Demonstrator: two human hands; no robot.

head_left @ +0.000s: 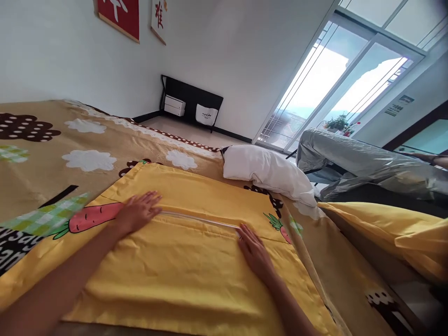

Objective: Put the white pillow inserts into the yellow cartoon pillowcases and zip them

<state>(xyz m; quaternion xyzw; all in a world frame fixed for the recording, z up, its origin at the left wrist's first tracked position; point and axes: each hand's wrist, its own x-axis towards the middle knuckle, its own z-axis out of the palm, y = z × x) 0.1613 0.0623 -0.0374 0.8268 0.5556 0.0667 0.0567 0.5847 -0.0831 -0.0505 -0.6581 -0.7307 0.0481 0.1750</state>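
A yellow pillowcase (196,270) printed with carrots lies spread flat on the bed. Across its middle runs a pale zipper (203,220). My left hand (138,211) rests on the cloth at the zipper's left end, fingers stretched out over a pink carrot print. At the other end my right hand (255,249) lies flat, its fingertips touching the cloth beside the zipper. Neither hand holds anything that I can see.
A white pillow (266,168) lies on the bed's far edge. More yellow fabric (392,228) is bunched at the right. Beyond stand a grey-covered piece of furniture (353,151) and a black rack (192,93). A patterned tan sheet (140,140) covers the bed.
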